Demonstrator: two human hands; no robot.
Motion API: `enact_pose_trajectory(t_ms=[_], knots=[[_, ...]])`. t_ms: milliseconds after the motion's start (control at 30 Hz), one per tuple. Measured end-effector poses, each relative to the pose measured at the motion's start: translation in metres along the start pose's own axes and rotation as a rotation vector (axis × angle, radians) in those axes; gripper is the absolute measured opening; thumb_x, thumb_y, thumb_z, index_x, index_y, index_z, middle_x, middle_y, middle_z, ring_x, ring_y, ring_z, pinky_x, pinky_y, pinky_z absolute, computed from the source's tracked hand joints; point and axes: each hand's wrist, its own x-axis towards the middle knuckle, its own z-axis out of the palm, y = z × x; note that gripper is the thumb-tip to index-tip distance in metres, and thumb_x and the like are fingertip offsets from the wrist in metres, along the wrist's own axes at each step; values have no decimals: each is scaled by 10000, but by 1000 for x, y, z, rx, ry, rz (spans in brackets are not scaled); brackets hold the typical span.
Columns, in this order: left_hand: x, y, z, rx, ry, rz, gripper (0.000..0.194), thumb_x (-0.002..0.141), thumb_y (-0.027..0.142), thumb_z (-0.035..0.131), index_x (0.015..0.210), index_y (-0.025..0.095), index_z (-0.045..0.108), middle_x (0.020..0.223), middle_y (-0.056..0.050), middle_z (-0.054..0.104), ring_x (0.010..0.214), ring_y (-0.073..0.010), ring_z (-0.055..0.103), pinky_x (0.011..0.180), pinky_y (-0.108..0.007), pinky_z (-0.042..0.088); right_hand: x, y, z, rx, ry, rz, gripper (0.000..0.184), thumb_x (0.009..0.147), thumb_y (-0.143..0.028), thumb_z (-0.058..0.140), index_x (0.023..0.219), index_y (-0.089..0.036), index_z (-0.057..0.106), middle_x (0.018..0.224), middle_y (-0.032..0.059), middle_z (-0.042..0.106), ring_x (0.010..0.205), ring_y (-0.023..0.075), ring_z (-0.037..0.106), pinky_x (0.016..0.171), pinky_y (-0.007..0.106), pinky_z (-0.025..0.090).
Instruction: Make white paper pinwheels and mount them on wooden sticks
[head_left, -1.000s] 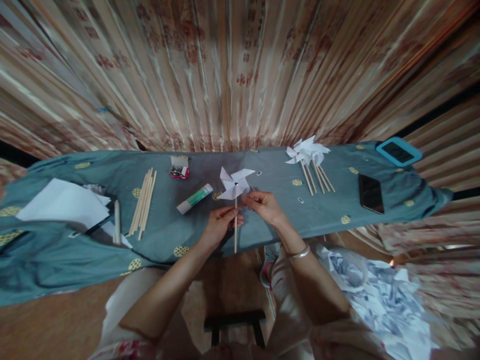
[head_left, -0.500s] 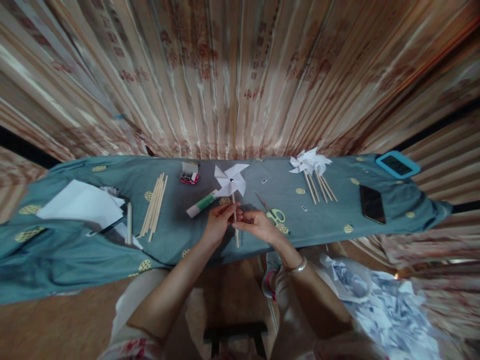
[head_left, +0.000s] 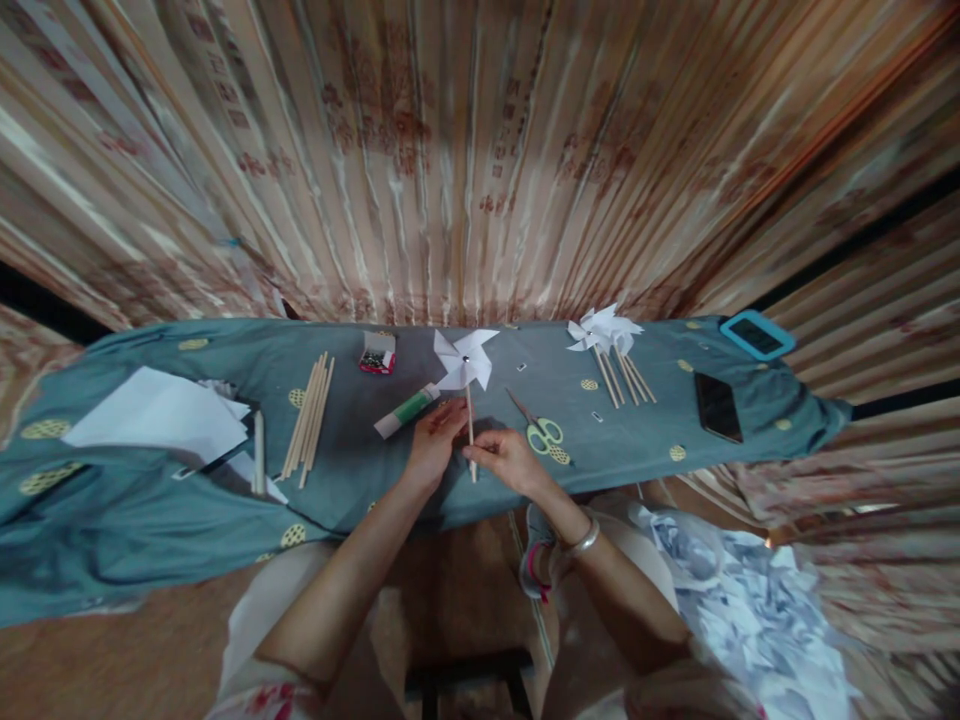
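Observation:
A white paper pinwheel [head_left: 466,360] on a thin wooden stick, with a dark pin at its centre, is upright in front of me. My right hand [head_left: 504,458] pinches the lower stick between thumb and fingers. Beside the stick, on its left, my left hand [head_left: 437,440] has its fingers stretched out, not wrapped round it; whether a fingertip touches the stick is unclear. A green and white glue stick [head_left: 406,411] lies left of the pinwheel. Green-handled scissors [head_left: 543,432] rest to the right of my right hand.
On the green cloth [head_left: 637,450] are bare sticks [head_left: 307,420], a red box of pins [head_left: 377,355], white paper [head_left: 154,415] and finished pinwheels [head_left: 604,330]. A phone [head_left: 718,407] and a blue-framed device [head_left: 757,336] lie right. Below, a bag [head_left: 765,600] holds paper scraps.
The fingers of my left hand have loosened from the stick and stretched upward. My right hand keeps its pinch on the stick. The view has turned slightly right.

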Motion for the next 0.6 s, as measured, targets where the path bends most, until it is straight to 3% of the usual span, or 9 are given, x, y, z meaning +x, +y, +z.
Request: enact_pose_trajectory(t_ms=[200, 400, 433, 600], knots=[[-1, 0, -4, 26, -16, 3, 466, 548, 398, 887, 936, 174, 760, 1009, -103, 757, 1038, -261, 679, 904, -366, 502, -6, -1, -32, -372, 93, 73, 362, 864, -421, 595, 592, -183, 608, 545, -32, 552, 545, 107, 484, 559, 227, 338], [-3, -2, -6, 47, -12, -26, 528, 489, 439, 917, 912, 162, 764, 988, -122, 762, 1010, -269, 691, 896, -372, 511, 3, 19, -96, -578, 192, 222, 327, 897, -407, 567, 734, -169, 720, 636, 46, 670, 631, 168, 589, 587, 261, 332], [-4, -2, -6, 51, -13, -29, 536, 484, 445, 920, 911, 162, 763, 987, -122, 763, 1009, -269, 691, 897, -371, 512, 6, 24, -107, -731, 186, 282, 338, 918, -413, 538, 766, -182, 732, 684, 53, 696, 669, 171, 616, 599, 260, 339], [-5, -2, -4, 67, -30, -38, 548, 489, 474, 913, 916, 165, 763, 1014, -126, 760, 1014, -267, 692, 893, -365, 518, 20, 50, -151, -953, 216, 424, 332, 943, -407, 528, 927, -172, 761, 932, 119, 755, 844, 205, 678, 663, 265, 390]])
